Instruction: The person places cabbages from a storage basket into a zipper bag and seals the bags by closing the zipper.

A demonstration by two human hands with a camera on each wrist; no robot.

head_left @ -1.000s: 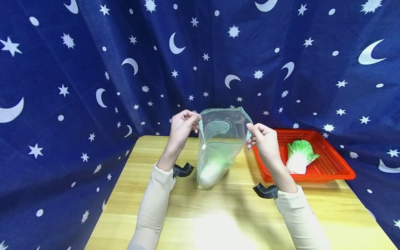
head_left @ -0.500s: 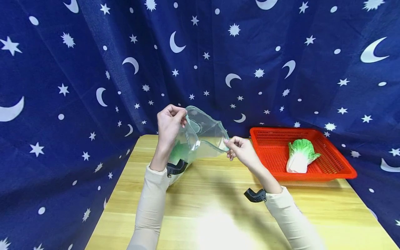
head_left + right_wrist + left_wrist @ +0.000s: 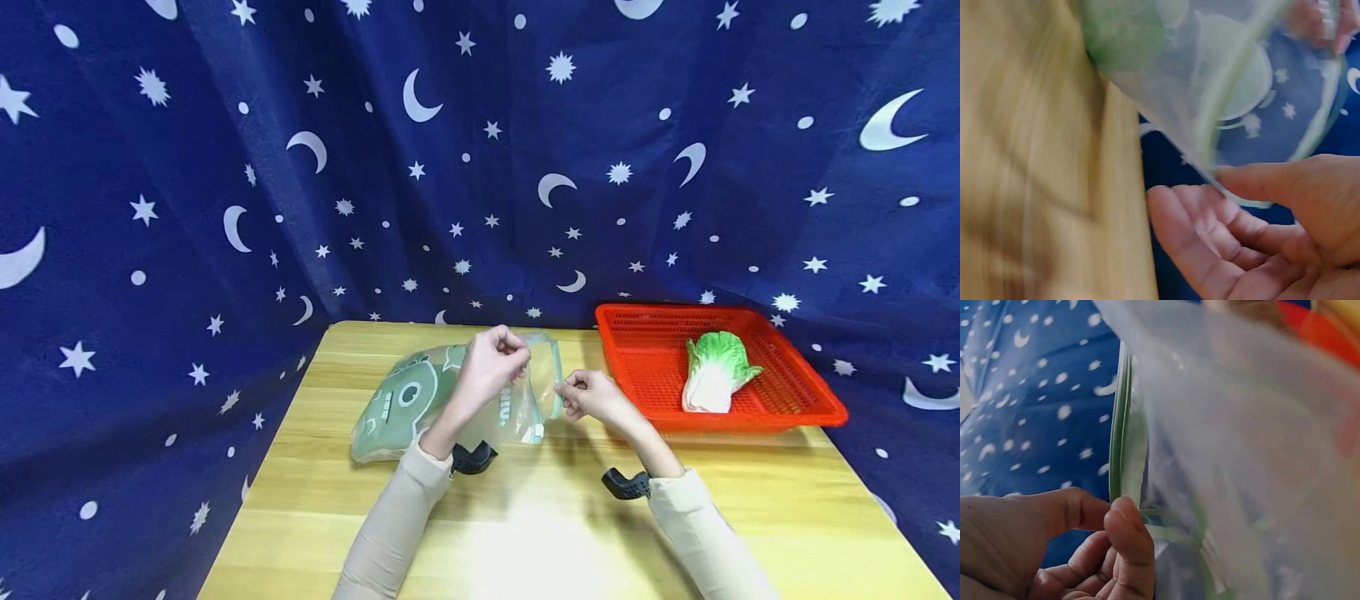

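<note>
A translucent slider zip bag [image 3: 405, 396] with a green cartoon print lies on its side on the table, bulging toward the left. Its green-edged mouth points right, and a white slider [image 3: 538, 431] sits at the near corner. Over the mouth end is my left hand [image 3: 487, 362]; in the left wrist view its thumb and index finger pinch the green zip edge [image 3: 1120, 437]. My right hand [image 3: 596, 396] pinches the right edge of the mouth between thumb and fingers. Something green [image 3: 1125, 34] shows through the bag in the right wrist view; the print hides most of the contents.
A red perforated plastic basket [image 3: 637, 375] stands at the right of the wooden table [image 3: 315, 500]. In it lies a napa cabbage [image 3: 718, 371], white base toward me. Behind the table hangs a blue curtain [image 3: 510, 242] with moons and stars.
The bag stood upright with its mouth held wide, then tilted left, and now lies flat with the mouth to the right. Both hands have come down; the left moved left, then back right.
</note>
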